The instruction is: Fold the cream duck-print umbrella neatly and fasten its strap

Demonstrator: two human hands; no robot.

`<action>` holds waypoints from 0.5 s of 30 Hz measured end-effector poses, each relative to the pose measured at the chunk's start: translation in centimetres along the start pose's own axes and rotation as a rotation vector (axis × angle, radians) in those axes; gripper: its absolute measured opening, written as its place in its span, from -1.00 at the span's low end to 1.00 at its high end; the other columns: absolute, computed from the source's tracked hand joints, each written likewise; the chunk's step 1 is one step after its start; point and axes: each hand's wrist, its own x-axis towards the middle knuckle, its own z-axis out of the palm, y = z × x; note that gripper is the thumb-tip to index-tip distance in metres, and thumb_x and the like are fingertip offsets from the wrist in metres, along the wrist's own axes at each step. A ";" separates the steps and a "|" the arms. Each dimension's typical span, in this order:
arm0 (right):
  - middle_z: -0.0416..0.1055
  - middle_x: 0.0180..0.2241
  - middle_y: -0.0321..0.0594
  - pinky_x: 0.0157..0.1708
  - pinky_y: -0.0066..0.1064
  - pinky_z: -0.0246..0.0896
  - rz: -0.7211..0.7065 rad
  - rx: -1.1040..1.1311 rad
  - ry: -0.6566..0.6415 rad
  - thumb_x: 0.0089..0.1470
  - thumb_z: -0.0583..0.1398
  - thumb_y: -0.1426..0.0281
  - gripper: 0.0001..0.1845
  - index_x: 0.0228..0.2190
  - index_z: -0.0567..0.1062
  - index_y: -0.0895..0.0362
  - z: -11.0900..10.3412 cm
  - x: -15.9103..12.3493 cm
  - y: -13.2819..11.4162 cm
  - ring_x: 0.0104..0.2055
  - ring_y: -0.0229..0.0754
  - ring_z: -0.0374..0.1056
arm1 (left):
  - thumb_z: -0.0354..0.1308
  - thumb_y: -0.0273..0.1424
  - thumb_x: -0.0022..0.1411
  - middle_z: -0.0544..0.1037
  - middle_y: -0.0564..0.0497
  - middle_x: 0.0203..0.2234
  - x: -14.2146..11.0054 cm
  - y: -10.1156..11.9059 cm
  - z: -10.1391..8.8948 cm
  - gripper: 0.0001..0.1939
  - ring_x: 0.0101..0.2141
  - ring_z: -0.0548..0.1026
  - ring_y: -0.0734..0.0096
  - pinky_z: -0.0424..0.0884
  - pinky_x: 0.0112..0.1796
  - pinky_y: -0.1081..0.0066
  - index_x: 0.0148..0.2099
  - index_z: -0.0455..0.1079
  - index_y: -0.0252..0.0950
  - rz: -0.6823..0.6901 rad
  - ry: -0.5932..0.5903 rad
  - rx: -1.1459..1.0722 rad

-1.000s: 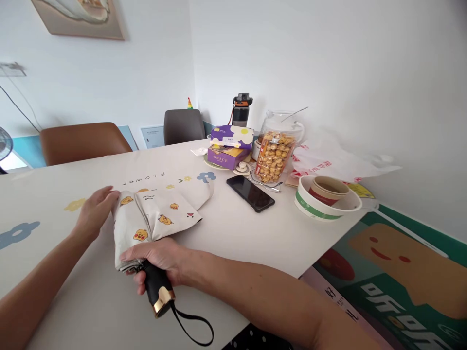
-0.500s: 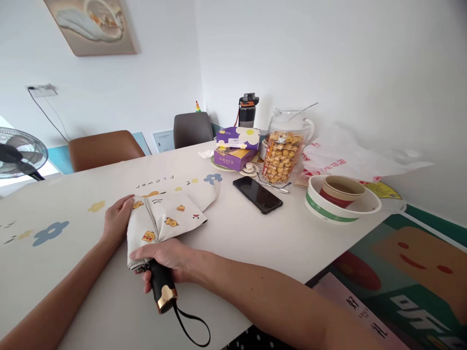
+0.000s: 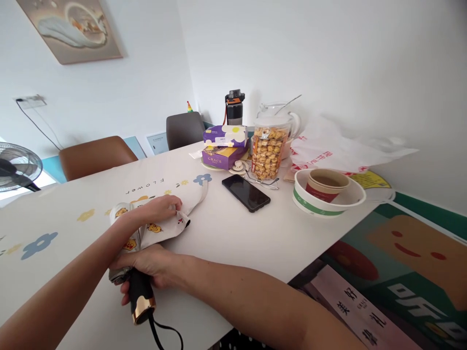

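A folded white umbrella (image 3: 156, 238) printed with yellow cartoon figures lies over the table, its black handle (image 3: 140, 291) with a gold end and a wrist strap pointing toward me. My right hand (image 3: 148, 262) is wrapped round the umbrella's lower end, just above the handle. Reaching across the canopy, my left hand (image 3: 164, 208) has its fingers curled on a loose fabric flap. That arm hides part of the cloth. A pale closing strap (image 3: 200, 197) sticks out past the flap to the right.
Right of the umbrella lie a black phone (image 3: 246, 193) and glasses (image 3: 262, 182). Behind stand purple boxes (image 3: 222, 158), a snack jar (image 3: 269, 153) and a bottle (image 3: 234, 109). A paper bowl (image 3: 317, 211) holding a cup (image 3: 324, 187) is near the table's right edge, by a plastic bag (image 3: 339, 146).
My left hand has moved right from the umbrella's far left side, across the canopy, onto the flap. My right hand keeps its grip. The view has shifted slightly.
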 end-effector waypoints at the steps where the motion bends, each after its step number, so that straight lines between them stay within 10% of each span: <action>1: 0.32 -0.66 -0.31 -0.74 -0.32 0.30 -0.005 0.011 -0.003 -0.21 0.28 0.43 -0.80 -0.52 0.34 0.21 0.0 0.1 0.0 -0.69 -0.20 0.31 | -0.04 -0.36 0.03 0.46 0.02 -0.10 0.1 -0.1 0.0 -0.78 -0.14 0.40 0.20 0.28 -0.10 0.27 -0.29 0.39 -0.19 -0.020 0.044 0.003; 8: 0.35 -0.64 -0.28 -0.73 -0.29 0.32 -0.053 0.078 0.016 -0.24 0.28 0.51 -0.77 -0.50 0.31 0.23 0.1 0.0 0.1 -0.69 -0.26 0.27 | -0.08 -0.34 0.11 0.48 0.06 -0.17 -2.3 -0.7 -2.0 -0.79 -0.29 0.45 0.37 0.34 -0.21 0.39 -0.21 0.31 -0.18 -0.105 0.517 -0.143; 15: 0.32 -0.68 -0.27 -0.73 -0.36 0.31 -0.063 0.100 0.059 -0.22 0.25 0.54 -0.85 -0.56 0.34 0.26 0.4 -0.3 -0.3 -0.72 -0.30 0.25 | 0.01 -0.32 0.03 0.47 0.15 -0.42 -10.2 -2.5 -3.8 -0.71 -0.47 0.44 0.49 0.34 -0.40 0.50 -0.15 0.33 -0.16 -0.323 0.890 -0.256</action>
